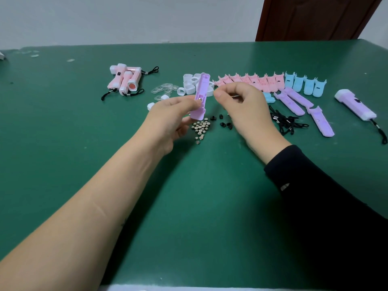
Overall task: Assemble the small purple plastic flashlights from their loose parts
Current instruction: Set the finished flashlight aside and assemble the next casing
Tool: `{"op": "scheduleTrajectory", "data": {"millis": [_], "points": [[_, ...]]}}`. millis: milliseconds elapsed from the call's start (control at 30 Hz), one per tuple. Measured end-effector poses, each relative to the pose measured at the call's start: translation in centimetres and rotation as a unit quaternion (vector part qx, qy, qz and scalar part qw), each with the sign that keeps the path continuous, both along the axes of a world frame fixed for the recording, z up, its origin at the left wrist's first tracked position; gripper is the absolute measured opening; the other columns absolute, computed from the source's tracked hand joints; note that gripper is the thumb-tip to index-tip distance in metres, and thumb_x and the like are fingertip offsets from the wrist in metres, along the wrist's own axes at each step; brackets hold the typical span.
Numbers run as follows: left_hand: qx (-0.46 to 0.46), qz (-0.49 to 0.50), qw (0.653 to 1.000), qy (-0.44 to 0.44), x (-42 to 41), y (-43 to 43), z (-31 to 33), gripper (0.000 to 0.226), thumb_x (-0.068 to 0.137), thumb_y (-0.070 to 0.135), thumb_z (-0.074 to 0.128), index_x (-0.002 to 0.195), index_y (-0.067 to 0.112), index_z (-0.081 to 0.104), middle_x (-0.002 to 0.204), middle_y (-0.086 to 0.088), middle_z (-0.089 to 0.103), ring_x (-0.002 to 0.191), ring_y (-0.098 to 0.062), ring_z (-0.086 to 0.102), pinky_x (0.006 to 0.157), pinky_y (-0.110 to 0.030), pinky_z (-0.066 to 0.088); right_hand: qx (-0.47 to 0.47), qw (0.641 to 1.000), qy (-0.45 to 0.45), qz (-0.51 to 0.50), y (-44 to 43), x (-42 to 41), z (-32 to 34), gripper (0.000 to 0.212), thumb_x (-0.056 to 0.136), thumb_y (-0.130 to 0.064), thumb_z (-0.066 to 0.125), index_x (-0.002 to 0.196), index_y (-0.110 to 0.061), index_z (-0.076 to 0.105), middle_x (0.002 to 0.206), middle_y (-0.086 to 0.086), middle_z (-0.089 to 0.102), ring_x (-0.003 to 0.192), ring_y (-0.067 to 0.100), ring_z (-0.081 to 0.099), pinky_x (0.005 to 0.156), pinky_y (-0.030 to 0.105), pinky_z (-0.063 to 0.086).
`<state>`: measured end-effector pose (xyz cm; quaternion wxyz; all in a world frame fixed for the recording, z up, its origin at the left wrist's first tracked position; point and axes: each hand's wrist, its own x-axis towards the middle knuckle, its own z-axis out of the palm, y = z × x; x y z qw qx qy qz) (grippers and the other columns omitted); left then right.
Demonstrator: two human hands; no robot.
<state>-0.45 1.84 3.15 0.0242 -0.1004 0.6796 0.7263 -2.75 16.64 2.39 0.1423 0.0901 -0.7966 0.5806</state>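
My left hand (172, 116) grips a purple flashlight half-shell (201, 95), held upright above the table, with a small metal piece seated near its middle. My right hand (241, 106) hovers just right of the shell with fingers curled; a thin item pokes from them, too small to name. Below the hands lies a heap of button cell batteries (200, 129) and some black switch pieces (224, 121). More purple half-shells (294, 101) lie to the right, and one finished purple flashlight (354, 105) lies at the far right.
On the green table (189, 196): finished pink flashlights (126, 79) at back left, clear lenses (163, 89), white ring caps (190, 84), a row of pink shells (249, 80), blue shells (304, 84), and black lanyards (285, 122). A brown door (315, 17) stands behind.
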Motion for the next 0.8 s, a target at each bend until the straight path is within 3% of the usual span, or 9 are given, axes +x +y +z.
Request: {"op": "scheduleTrajectory", "data": {"millis": [167,333,467,633,800], "points": [[-0.023,-0.012,1.0,0.016,0.31,0.31,-0.02,0.006,0.087,0.019,0.069,0.089,0.023,0.074,0.074,0.006,0.072,0.059,-0.004,0.061,0.045,-0.013,0.035,-0.007,1.0,0.018,0.018,-0.29,0.45,0.26,0.009,0.091,-0.012,0.063,0.086,-0.018,0.066,0.084,-0.015,0.062,0.062,-0.015,0.049,0.065,0.003,0.036],[-0.032,-0.013,0.999,0.018,0.42,0.58,0.02,0.004,0.086,0.022,0.07,0.089,0.023,0.073,0.072,0.005,0.072,0.056,-0.003,0.06,0.044,-0.013,0.035,0.049,0.997,0.058,-0.001,-0.38,0.59,0.09,0.009,0.09,-0.015,0.065,0.084,-0.021,0.069,0.1,0.007,0.063,0.068,-0.001,0.045,0.067,0.006,0.036],[-0.032,-0.017,0.999,0.022,0.46,0.61,0.08,0.004,0.086,0.021,0.07,0.09,0.023,0.071,0.07,0.006,0.07,0.057,-0.003,0.06,0.045,-0.014,0.035,0.062,0.995,0.083,-0.01,-0.72,0.66,-0.16,0.011,0.088,-0.016,0.067,0.082,-0.025,0.069,0.094,0.0,0.054,0.068,0.01,0.045,0.067,0.008,0.038],[-0.032,-0.018,0.999,0.024,0.5,0.81,0.09,0.005,0.086,0.021,0.07,0.091,0.022,0.07,0.068,0.008,0.069,0.054,-0.002,0.059,0.045,-0.013,0.036,0.088,0.989,0.111,-0.039,-0.87,0.62,-0.31,0.007,0.086,-0.02,0.068,0.082,-0.023,0.071,0.085,-0.015,0.046,0.058,0.006,0.04,0.067,0.013,0.039],[-0.028,-0.014,0.999,0.024,0.53,0.83,0.19,0.006,0.087,0.021,0.069,0.093,0.021,0.07,0.07,0.006,0.069,0.055,-0.004,0.058,0.046,-0.013,0.037,0.116,0.982,0.137,-0.058,-0.93,0.89,-0.34,0.007,0.086,-0.021,0.066,0.08,-0.02,0.069,0.083,-0.018,0.043,0.056,0.003,0.041,0.069,0.021,0.042]]}}
